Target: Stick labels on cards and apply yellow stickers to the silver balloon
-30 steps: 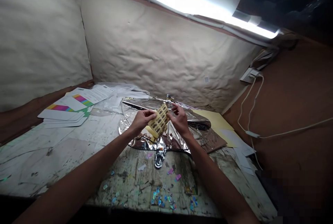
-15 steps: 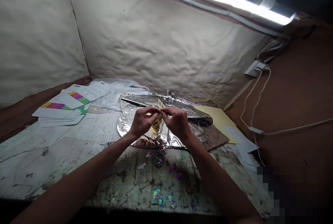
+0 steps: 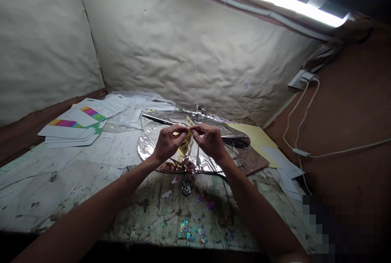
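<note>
In front of me, a yellow sticker sheet (image 3: 185, 149) with dark printed marks stands tilted between my hands. My left hand (image 3: 168, 141) pinches it from the left side, thumb against forefinger. My right hand (image 3: 210, 141) is closed in a pinch at the sheet's upper right, its fingertips almost meeting the left ones. Whatever tiny piece may lie between the fingertips is too small to make out. Beneath both hands spreads a shiny silver foil balloon (image 3: 149, 139), flat and creased, with a narrow tail (image 3: 186, 187) pointing towards me.
White cards with coloured stripes (image 3: 69, 132) lie fanned at the left beside clear plastic film (image 3: 131, 112). Brown board (image 3: 258, 161) and yellow paper (image 3: 253, 132) sit at the right. Shiny bits (image 3: 191, 232) are scattered near the front edge. A white cable (image 3: 301, 152) hangs along the right wall.
My fingertips have drawn very slightly apart at the sheet's upper part. Otherwise the hands and the foil look almost the same.
</note>
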{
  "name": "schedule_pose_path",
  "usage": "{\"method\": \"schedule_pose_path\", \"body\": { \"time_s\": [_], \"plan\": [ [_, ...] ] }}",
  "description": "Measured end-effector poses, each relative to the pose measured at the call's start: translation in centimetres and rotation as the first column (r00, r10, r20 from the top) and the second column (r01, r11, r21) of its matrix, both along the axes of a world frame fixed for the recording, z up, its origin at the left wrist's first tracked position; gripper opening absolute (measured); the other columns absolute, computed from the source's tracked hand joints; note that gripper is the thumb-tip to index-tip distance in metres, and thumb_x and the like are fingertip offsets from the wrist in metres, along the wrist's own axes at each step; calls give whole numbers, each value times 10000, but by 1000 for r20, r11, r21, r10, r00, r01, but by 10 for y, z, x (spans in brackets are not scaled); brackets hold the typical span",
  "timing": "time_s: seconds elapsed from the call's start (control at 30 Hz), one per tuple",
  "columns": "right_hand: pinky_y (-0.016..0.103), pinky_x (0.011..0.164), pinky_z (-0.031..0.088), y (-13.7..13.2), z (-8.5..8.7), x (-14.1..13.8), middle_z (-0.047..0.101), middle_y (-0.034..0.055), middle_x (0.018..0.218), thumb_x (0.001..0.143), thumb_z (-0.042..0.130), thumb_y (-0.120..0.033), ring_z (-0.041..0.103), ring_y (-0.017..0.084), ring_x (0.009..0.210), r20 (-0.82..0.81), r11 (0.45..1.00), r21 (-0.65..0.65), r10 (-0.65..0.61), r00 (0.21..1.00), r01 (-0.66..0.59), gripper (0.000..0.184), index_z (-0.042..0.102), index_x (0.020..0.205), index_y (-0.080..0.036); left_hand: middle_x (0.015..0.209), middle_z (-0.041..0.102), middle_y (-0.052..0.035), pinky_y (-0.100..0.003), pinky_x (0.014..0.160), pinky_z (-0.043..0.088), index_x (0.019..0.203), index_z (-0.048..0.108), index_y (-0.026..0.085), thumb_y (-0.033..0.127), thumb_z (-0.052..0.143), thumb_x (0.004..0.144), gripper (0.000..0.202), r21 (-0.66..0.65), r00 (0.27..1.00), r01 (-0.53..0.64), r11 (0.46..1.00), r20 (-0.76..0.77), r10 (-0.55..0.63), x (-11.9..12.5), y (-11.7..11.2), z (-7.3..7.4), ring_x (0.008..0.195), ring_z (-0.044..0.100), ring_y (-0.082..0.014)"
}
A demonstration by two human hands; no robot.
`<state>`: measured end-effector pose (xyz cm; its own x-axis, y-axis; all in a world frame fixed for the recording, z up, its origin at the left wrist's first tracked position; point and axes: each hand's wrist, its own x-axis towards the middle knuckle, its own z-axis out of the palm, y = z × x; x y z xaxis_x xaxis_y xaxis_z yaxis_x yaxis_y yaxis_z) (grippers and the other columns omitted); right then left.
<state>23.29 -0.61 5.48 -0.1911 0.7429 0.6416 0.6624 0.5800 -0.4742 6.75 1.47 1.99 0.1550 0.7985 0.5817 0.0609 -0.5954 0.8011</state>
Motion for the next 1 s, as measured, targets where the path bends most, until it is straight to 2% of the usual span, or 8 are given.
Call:
{"method": "schedule_pose_path", "body": {
  "time_s": [0.2,0.3,0.4,0.5,0.63,0.77,0.9,1.0],
  "plan": [
    [252,616,508,8,-4,1,730,47,779,812,611,-254,659,158,655,-299,983,-181,-12,954,-45,175,745,863,-153,894,687,-51,-249,722,539,1011,684,159,279,601,861,209,-21,1000,6,1000,21,-6,0,0,-1,808,657,-158],
    [250,597,506,16,-7,4,706,41,728,773,644,-284,634,146,627,-531,964,-249,-53,846,-96,181,724,829,-131,847,619,-30,-238,698,505,1085,679,202,217,530,897,240,108,989,-111,988,-89,121,-1,1,-3,773,612,-139],
    [243,565,487,18,-8,5,671,21,667,758,654,-294,593,127,569,-611,965,-254,-109,784,-63,184,700,806,-123,889,560,-36,-239,695,475,1054,725,243,153,484,899,300,262,926,-198,945,-267,268,-2,1,-7,778,571,-136],
    [249,584,488,10,-7,0,692,36,732,802,621,-301,611,141,610,-480,984,-176,-109,870,26,186,702,836,-137,932,549,-40,-245,680,466,1183,675,245,131,475,887,374,293,863,-228,929,-381,332,-1,1,-9,780,571,-143],
    [275,665,501,-2,-11,-11,712,51,826,855,568,-246,645,171,708,-160,990,-30,-138,978,135,172,721,888,-176,936,553,-46,-251,679,465,1230,640,207,137,466,887,390,291,842,-224,930,-423,335,1,0,-11,798,575,-155],
    [294,756,500,-4,-11,-12,720,51,926,886,565,-227,657,191,829,71,992,50,-122,990,118,191,722,993,-215,902,555,-43,-256,721,476,1181,652,180,133,442,898,356,244,879,-213,946,-376,295,0,5,-10,812,576,-155],
    [276,715,493,-3,0,-1,695,46,926,907,563,-226,641,161,740,128,988,90,-134,983,123,191,704,1035,-216,891,555,-39,-253,724,479,1080,681,171,97,443,877,322,213,912,-166,963,-338,232,-4,8,-5,801,580,-146],
    [270,726,497,-2,9,9,647,61,1069,894,590,-222,639,161,803,198,990,116,-96,976,74,272,654,1158,-239,895,546,-33,-250,706,473,1064,693,201,107,462,876,312,240,891,-120,963,-401,211,-5,5,-3,782,573,-141]
  ]
}}
